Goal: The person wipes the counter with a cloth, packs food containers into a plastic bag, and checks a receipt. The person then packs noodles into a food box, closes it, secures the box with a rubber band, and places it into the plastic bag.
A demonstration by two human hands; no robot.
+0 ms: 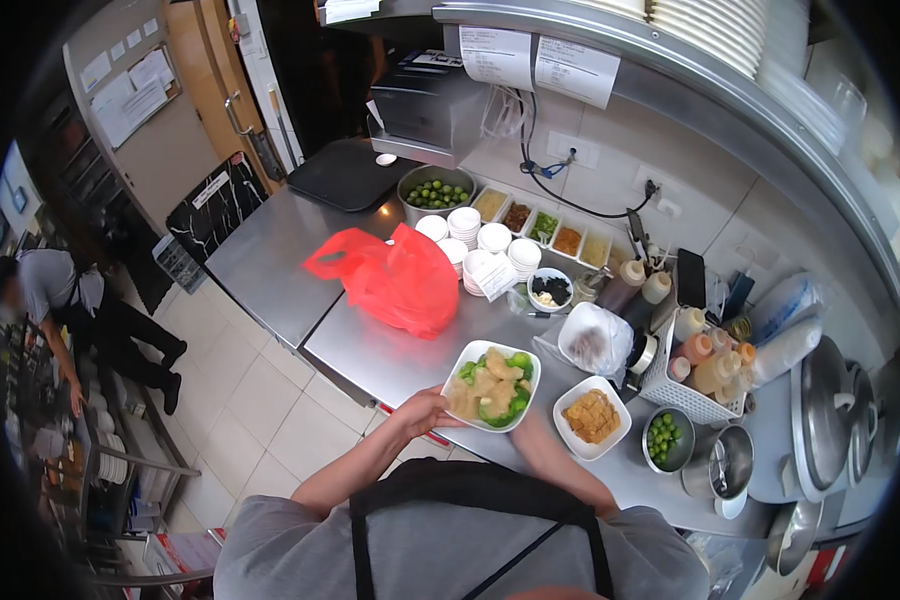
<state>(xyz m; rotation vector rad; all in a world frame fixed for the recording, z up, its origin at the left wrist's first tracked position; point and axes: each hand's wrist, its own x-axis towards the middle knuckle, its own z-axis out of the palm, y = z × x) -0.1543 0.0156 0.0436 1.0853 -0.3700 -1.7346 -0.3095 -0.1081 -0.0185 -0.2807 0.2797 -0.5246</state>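
Above the counter's front edge, I hold a white square bowl (522, 408) filled with green broccoli and pale, sauce-covered pieces. My left hand (428, 412) grips its left side, fingers under the rim. At its lower right, my right hand (526, 424) meets the bowl; its fingers are mostly hidden beneath it. Right of the bowl stands another white square dish (621, 425) of golden-brown fried pieces. A red plastic bag (395, 285) lies beyond my left hand.
Stacked white lidded tubs (494, 237), condiment trays (542, 227) and a pot of green limes (437, 187) stand at the back. A basket of squeeze bottles (705, 395), a lime bowl (667, 438) and a metal pot (718, 462) crowd the right. Another person (85, 310) bends at far left.
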